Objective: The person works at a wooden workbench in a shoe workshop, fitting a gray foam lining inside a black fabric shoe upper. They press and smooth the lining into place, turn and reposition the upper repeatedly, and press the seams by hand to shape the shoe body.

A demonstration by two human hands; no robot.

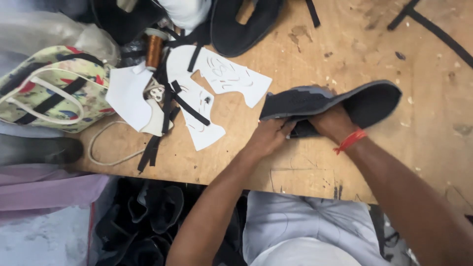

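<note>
A dark grey fabric shoe upper [305,101] lies folded on the wooden workbench [374,54]. My left hand [268,137] pinches its near left edge. My right hand [332,123], with a red thread on the wrist, grips the same piece from below near the middle, fingers tucked under the fabric. The wide dark end of the piece [372,101] spreads out to the right.
White paper pattern pieces [217,79] and black straps [167,106] lie to the left. A copper-coloured thread spool [154,49], a patterned bag [54,88], a white cord [106,143] and another dark upper [244,24] sit nearby. Dark shoe parts [148,216] are piled below the bench edge.
</note>
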